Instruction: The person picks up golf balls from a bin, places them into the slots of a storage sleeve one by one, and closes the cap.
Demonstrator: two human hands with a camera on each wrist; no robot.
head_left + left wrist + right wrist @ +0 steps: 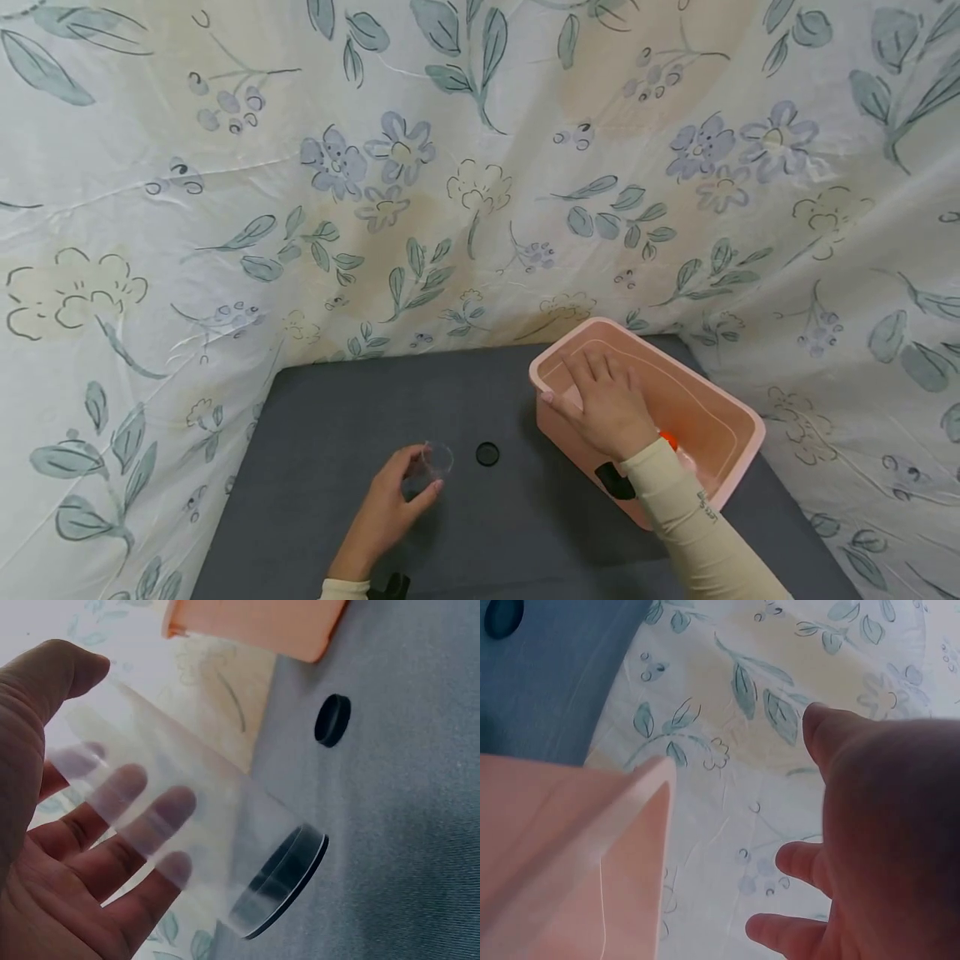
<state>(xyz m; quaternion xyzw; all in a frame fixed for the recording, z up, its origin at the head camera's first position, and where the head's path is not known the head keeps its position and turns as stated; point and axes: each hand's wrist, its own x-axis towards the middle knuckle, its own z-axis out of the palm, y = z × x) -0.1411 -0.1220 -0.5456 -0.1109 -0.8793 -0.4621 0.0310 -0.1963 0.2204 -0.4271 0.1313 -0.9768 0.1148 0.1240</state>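
My left hand [388, 504] grips a clear plastic tube [202, 787], the thumb on one side and the fingers on the other. The tube is tilted, and a black cap [281, 885] closes its lower end. On the dark table, to the right of this hand, a round black lid [487, 454] lies by itself. My right hand [606, 408] is over the pink bin [716, 398], with its fingers spread and nothing held between them in the right wrist view. Inside the bin, a small orange-red thing [668, 439] is partly hidden by the right wrist.
The bin stands slantwise at the right of the dark table [337, 425]. A floral cloth [420, 208] hangs behind the table and along both sides.
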